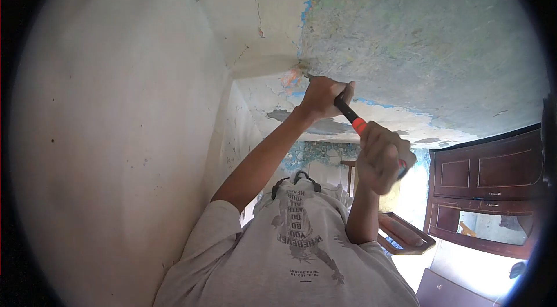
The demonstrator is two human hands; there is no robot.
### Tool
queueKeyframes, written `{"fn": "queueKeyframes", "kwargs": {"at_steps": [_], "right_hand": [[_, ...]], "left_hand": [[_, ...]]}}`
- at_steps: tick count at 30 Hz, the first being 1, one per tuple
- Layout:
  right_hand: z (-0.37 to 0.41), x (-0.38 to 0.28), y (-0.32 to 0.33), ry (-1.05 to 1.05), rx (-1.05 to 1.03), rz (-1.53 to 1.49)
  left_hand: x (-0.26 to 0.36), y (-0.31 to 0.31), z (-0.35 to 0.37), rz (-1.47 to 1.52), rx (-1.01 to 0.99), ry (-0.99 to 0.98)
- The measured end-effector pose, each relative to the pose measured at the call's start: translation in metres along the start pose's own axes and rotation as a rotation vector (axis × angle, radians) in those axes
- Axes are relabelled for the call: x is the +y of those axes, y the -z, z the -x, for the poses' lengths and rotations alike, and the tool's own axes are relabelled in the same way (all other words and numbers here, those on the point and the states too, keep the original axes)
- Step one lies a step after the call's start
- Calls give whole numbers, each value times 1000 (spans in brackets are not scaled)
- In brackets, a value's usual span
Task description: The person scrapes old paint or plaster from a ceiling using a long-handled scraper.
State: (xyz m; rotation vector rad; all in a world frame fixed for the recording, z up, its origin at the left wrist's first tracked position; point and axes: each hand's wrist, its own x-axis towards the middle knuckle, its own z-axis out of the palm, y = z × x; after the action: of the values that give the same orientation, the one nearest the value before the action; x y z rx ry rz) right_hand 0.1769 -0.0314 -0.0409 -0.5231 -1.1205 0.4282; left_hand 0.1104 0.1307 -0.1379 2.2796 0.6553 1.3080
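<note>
- Both arms raised to a peeling overhead surface, above a grey printed T-shirt (296, 249) low in the view.
- Left hand (322, 97) up against the surface, grip closed round the front of a scraping tool (350, 115), with the black shaft showing between the two hands.
- Right hand (380, 156) lower and nearer the camera, grip wrapped tight round the orange handle, which shows only as slivers above and below the fist.
- Tool tip at the border between the bare grey-green patch (423, 34) and the cracked white coat (255, 11), just beside an orange-stained spot.
- Judged from the surface: a broad area to the right already stripped to rough plaster, with blue paint traces (304, 11) along its edge.
- Left to strip, by the look of it: the cracked white coat to the left of the tip and the flaking band below the hands.
- Plain pale wall (116, 104) filling the left side, and a dark wooden cabinet (487, 173) at the right edge.
- Hard to make out: the blade itself, covered by the left fingers, so scraper or chisel cannot be told.
- Also unclear: the wooden framed piece (406, 234) behind the right forearm, washed out by bright light, and the corners of the view, lost to the dark lens rim.
</note>
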Motion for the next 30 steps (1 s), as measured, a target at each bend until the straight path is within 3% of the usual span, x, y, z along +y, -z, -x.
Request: {"fn": "queueKeyframes", "kwargs": {"at_steps": [5,9,12,15,17,24,30], "right_hand": [[6,12,3,36,-52,3],[6,5,10,24,-10,-16],[1,-10,6,90,-43,24],[9,19,14,8,-40,71],[22,42,18,-46,-16,28],[4,-1,-1,42,-5,84],[15,12,14,21,40,32]], "left_hand": [[-17,-5,5,-48,9,-52],[-7,-8,5,-54,-28,8],[6,-10,-7,-36,-5,-52],[-16,-12,10,16,-13,-68],[-42,-20,35,-5,-72,26],[1,-1,-2,8,-75,16],[-11,-8,12,-22,-86,-14]]}}
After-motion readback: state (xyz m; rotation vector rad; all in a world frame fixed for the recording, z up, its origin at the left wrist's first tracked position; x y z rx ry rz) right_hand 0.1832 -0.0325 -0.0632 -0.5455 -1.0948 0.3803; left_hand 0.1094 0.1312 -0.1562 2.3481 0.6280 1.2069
